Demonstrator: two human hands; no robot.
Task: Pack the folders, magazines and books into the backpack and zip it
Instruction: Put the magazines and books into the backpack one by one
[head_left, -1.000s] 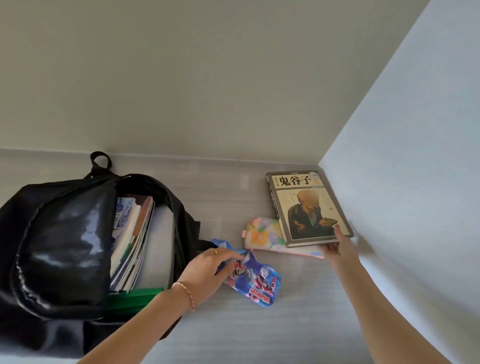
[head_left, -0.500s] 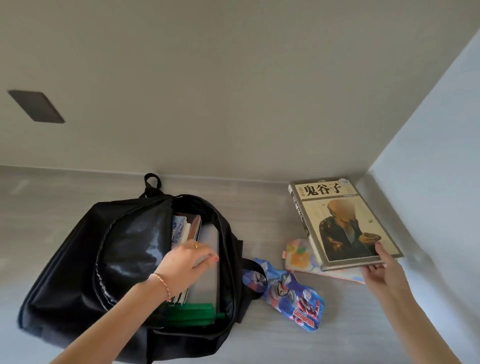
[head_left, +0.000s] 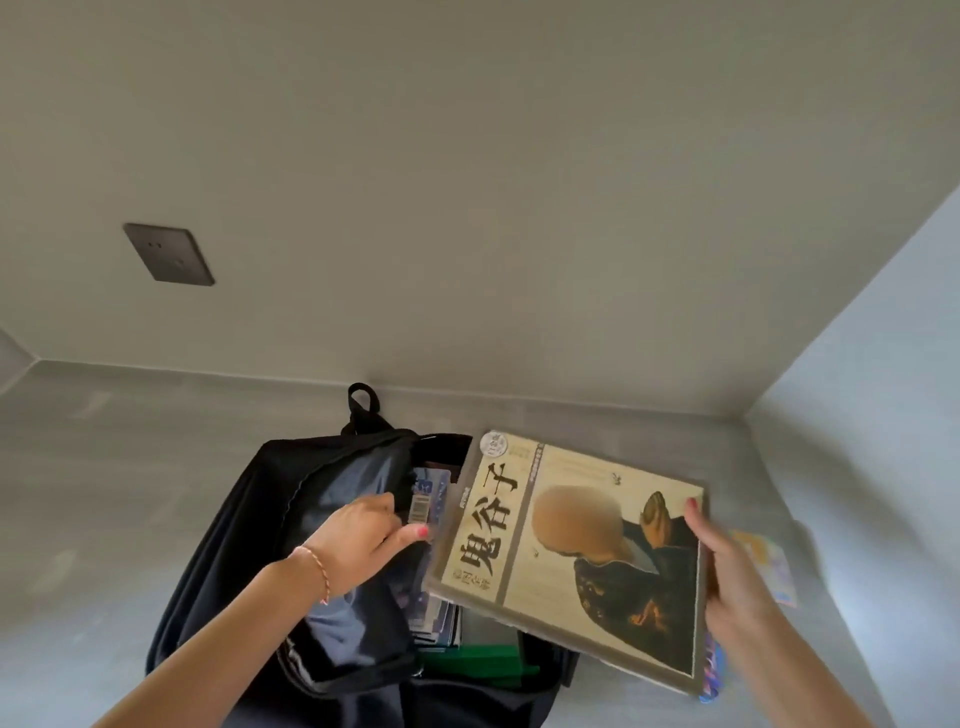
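A black backpack (head_left: 249, 535) lies open on the grey surface. Inside it stand several books and magazines (head_left: 434, 613) and a green folder (head_left: 470, 662). My left hand (head_left: 358, 540) is in the opening, fingers bent against the packed books, thumb out toward the big book. My right hand (head_left: 727, 577) grips the right edge of a large beige hardcover book (head_left: 566, 561) with black characters and a seated figure on its cover. The book hangs tilted over the right side of the opening, turned sideways.
A pastel pouch (head_left: 769, 561) lies on the surface behind my right hand. A blue cartoon pouch (head_left: 710, 675) peeks out under the book's near corner. A wall runs close along the right. A dark wall socket (head_left: 169, 254) sits on the back wall.
My right hand lifted the big book off the pastel pouch, turned it sideways and carried it left over the backpack. My left hand stayed in the opening, pressing the books aside.
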